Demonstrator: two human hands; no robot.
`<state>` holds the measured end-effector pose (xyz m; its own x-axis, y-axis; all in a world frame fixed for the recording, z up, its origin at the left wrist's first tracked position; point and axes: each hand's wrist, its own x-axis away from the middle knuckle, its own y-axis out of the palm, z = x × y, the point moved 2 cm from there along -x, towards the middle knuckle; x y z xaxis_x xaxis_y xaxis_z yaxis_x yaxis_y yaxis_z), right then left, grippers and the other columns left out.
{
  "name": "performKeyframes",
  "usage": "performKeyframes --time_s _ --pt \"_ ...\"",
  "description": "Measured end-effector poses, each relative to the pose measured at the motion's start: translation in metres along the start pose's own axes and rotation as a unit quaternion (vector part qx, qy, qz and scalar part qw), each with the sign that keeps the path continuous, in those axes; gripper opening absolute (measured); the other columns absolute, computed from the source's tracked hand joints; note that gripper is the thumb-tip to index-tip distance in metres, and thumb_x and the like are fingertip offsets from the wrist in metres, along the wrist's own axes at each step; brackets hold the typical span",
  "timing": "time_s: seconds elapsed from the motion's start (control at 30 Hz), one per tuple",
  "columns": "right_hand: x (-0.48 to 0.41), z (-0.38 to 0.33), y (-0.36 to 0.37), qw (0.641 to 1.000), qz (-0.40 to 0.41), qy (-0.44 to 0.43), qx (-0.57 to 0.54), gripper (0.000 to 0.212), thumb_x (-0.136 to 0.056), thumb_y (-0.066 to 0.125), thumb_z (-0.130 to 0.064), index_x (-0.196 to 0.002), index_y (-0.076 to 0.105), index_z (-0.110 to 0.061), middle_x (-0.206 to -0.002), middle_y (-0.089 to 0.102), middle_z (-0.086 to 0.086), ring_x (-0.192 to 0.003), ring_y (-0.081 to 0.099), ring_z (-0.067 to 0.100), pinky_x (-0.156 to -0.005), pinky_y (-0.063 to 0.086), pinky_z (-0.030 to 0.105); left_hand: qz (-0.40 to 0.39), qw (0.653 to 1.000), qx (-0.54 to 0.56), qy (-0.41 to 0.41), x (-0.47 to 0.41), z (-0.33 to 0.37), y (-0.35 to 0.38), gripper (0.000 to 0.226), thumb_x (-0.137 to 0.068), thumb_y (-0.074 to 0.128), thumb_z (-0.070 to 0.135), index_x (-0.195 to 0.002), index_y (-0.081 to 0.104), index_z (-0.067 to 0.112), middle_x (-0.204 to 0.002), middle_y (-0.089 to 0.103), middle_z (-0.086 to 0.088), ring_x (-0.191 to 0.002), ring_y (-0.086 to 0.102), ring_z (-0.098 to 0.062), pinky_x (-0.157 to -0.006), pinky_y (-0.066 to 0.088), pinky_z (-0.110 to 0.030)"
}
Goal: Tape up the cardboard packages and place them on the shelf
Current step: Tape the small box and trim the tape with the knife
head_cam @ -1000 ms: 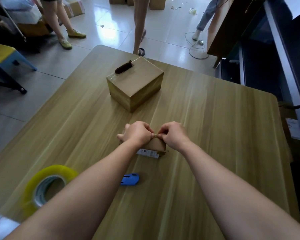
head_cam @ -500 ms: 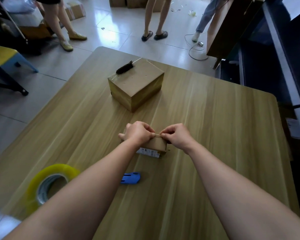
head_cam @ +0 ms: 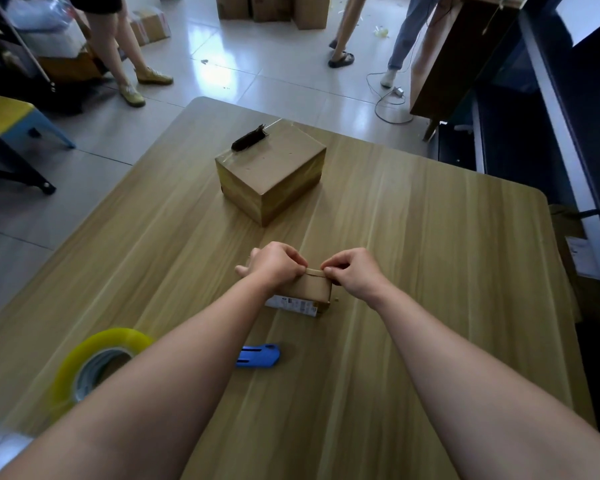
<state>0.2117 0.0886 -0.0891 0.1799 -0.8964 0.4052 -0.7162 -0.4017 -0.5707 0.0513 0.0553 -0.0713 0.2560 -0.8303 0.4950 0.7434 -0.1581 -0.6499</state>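
A small cardboard package (head_cam: 309, 289) with a white label on its near side stands on the wooden table (head_cam: 430, 254) in front of me. My left hand (head_cam: 278, 265) curls over its left top edge and my right hand (head_cam: 354, 271) pinches its right top edge; the fingertips nearly meet. A bigger taped cardboard box (head_cam: 271, 171) stands further back with a dark object (head_cam: 249, 137) on its far corner. A yellow tape roll (head_cam: 97, 365) lies at the near left, partly behind my forearm. A blue cutter (head_cam: 258, 355) lies between my arms.
Several people stand on the tiled floor beyond the table. Cardboard boxes (head_cam: 271, 6) are stacked at the far wall. A blue and yellow stool (head_cam: 11, 123) is at the left. A dark shelf unit (head_cam: 551, 116) runs along the right side, with a wooden cabinet (head_cam: 454, 53) behind.
My hands stay on the small package; the right one has shifted slightly to the right along the top edge. A person behind the table has walked further off.
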Motion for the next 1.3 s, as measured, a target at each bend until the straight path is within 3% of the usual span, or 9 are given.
performKeyframes --time_s 0.13,0.27,0.5,0.6,0.67,0.77,0.9,1.13,1.3 --pt "0.001 -0.001 -0.004 1.000 0.019 0.006 -0.008 0.013 -0.092 0.066 -0.011 -0.097 0.077 -0.012 -0.089 0.072 0.000 -0.089 0.064 0.015 -0.094 0.054 0.041 0.000 1.000 -0.011 0.016 -0.002 -0.003 -0.001 0.015 -0.088 0.064 0.038 -0.073 0.064 0.039 -0.115 0.065 0.008 -0.138 0.032 -0.025 -0.111 -0.009 -0.065" --pt "0.001 -0.009 -0.008 0.999 0.043 0.005 -0.007 0.013 -0.093 0.065 -0.015 -0.098 0.077 -0.016 -0.099 0.074 0.000 -0.097 0.066 0.015 -0.096 0.053 0.039 0.022 0.999 -0.019 0.035 0.000 0.001 -0.007 0.012 -0.093 0.058 0.036 -0.084 0.064 0.042 -0.119 0.063 0.012 -0.138 0.032 -0.022 -0.112 -0.010 -0.064" --pt "0.007 -0.043 -0.008 0.997 0.062 -0.035 -0.006 0.012 -0.092 0.067 -0.022 -0.098 0.077 -0.020 -0.102 0.073 -0.003 -0.101 0.065 0.015 -0.095 0.052 0.036 0.077 0.996 0.038 0.018 0.003 -0.013 -0.036 0.013 -0.094 0.056 0.035 -0.089 0.067 0.040 -0.109 0.066 0.014 -0.123 0.047 -0.018 -0.111 0.012 -0.060" --pt "0.015 -0.068 0.005 0.996 0.048 -0.075 -0.006 0.015 -0.092 0.067 -0.022 -0.102 0.076 -0.017 -0.101 0.073 -0.002 -0.099 0.065 0.015 -0.091 0.054 0.034 0.083 0.991 0.101 -0.005 0.006 -0.032 -0.055 0.018 -0.092 0.058 0.030 -0.079 0.068 0.035 -0.102 0.067 0.011 -0.112 0.053 -0.016 -0.111 0.020 -0.057" --pt "0.021 -0.085 0.017 0.994 0.028 -0.109 -0.005 0.016 -0.092 0.067 -0.022 -0.105 0.075 -0.016 -0.102 0.072 -0.001 -0.098 0.065 0.014 -0.089 0.055 0.032 0.087 0.986 0.143 -0.008 0.009 -0.048 -0.069 0.021 -0.090 0.061 0.028 -0.071 0.067 0.035 -0.093 0.068 0.011 -0.104 0.059 -0.018 -0.106 0.035 -0.055" --pt "0.032 -0.113 0.041 0.987 -0.016 -0.158 0.009 0.017 -0.093 0.066 -0.022 -0.107 0.074 -0.015 -0.103 0.071 -0.001 -0.097 0.063 0.012 -0.088 0.053 0.030 0.113 0.979 0.172 -0.003 0.021 -0.069 -0.091 0.021 -0.089 0.063 0.024 -0.070 0.069 0.030 -0.087 0.069 0.010 -0.099 0.062 -0.020 -0.102 0.041 -0.052" --pt "0.048 -0.144 0.079 0.973 -0.077 -0.205 0.070 0.019 -0.092 0.067 -0.027 -0.108 0.074 -0.019 -0.100 0.071 -0.005 -0.094 0.063 0.010 -0.085 0.053 0.028 0.140 0.963 0.229 0.001 0.048 -0.097 -0.117 0.012 -0.092 0.061 0.013 -0.085 0.069 0.019 -0.090 0.067 -0.001 -0.092 0.059 -0.016 -0.082 0.045 -0.028" --pt "0.083 -0.173 0.150 0.929 -0.187 -0.271 0.169 0.020 -0.092 0.067 -0.027 -0.109 0.074 -0.020 -0.103 0.073 -0.002 -0.095 0.064 0.012 -0.085 0.052 0.027 0.207 0.953 0.214 -0.055 0.092 -0.171 -0.143 0.014 -0.090 0.063 0.014 -0.082 0.070 0.023 -0.094 0.069 -0.004 -0.098 0.062 -0.021 -0.090 0.047 -0.033" --pt "0.109 -0.174 0.192 0.872 -0.246 -0.317 0.280 0.028 -0.087 0.069 -0.032 -0.113 0.073 -0.022 -0.111 0.071 0.000 -0.105 0.063 0.020 -0.089 0.049 0.030 0.236 0.941 0.206 -0.125 0.121 -0.222 -0.145 0.018 -0.093 0.056 0.013 -0.091 0.072 0.021 -0.103 0.069 -0.005 -0.102 0.061 -0.021 -0.086 0.045 -0.029"
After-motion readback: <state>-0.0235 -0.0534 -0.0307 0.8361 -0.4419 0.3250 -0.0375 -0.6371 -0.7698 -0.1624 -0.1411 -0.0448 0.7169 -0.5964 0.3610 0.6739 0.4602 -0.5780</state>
